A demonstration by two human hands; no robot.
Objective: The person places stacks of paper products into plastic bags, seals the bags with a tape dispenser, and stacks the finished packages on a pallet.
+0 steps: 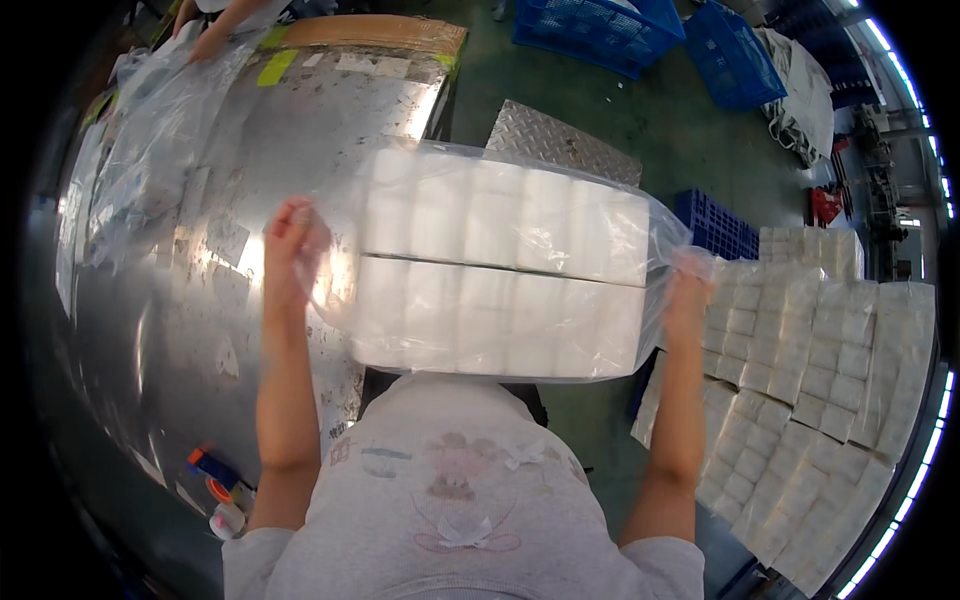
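Observation:
In front of my body I hold a large clear plastic bag packed with soft white rolls, which look like toilet paper. They lie side by side in two rows, with a dark gap between the rows. My left hand is closed on the loose film at the bag's left end, over the metal table. At the right end, my right hand grips the gathered film, its fingers slightly blurred. The bag's left part is above the table edge, and the rest is over the floor.
The scratched metal table fills the left side, with clear film at its far end near another person's arm. A tape dispenser lies near its front. Bagged white packs are stacked at right; blue crates stand behind.

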